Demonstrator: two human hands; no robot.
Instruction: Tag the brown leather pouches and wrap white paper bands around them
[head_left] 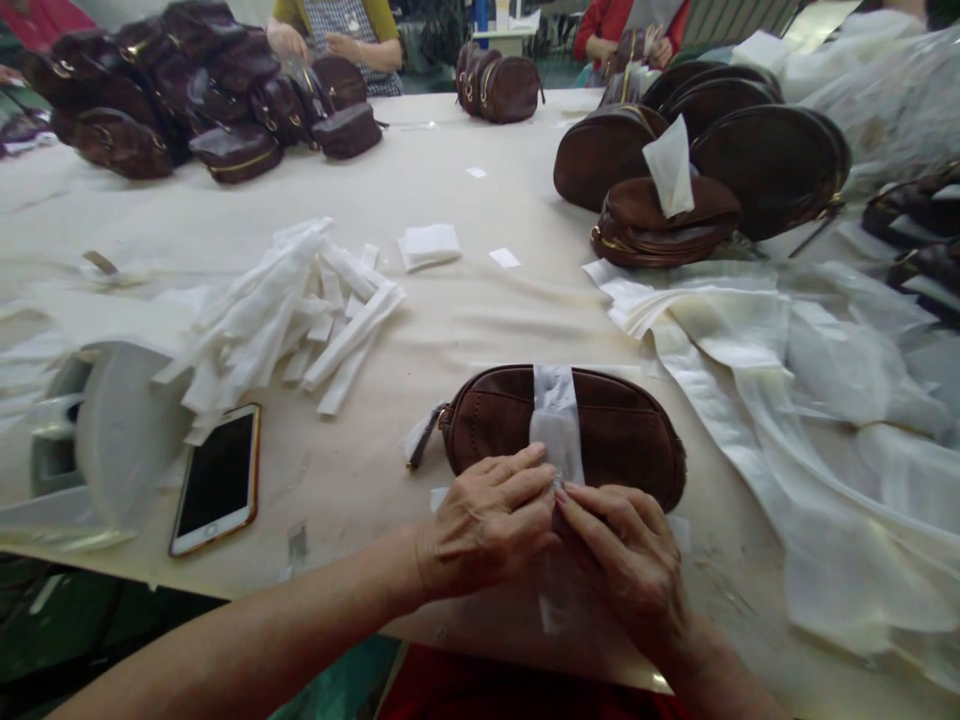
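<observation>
A dark brown oval leather pouch [495,405] lies in front of me, its zipper tassel sticking out at the left end. Around its middle runs a translucent white paper strip [556,415], whose loose tail hangs towards me. My left hand [491,515] rests on the near side of the pouch, with its bent fingers pressed together on the strip. My right hand [630,550] meets it from the right, thumb and fingers pinching the strip at the same spot. The fingertips partly hide what is gripped there.
White paper strips [277,310] lie heaped at left, beside a phone [217,480] and a tape dispenser [112,440]. Translucent sheets [750,400] cover the right side. Brown bags [765,150] stand behind them; more bags [172,90] are piled far left. Two people work across the table.
</observation>
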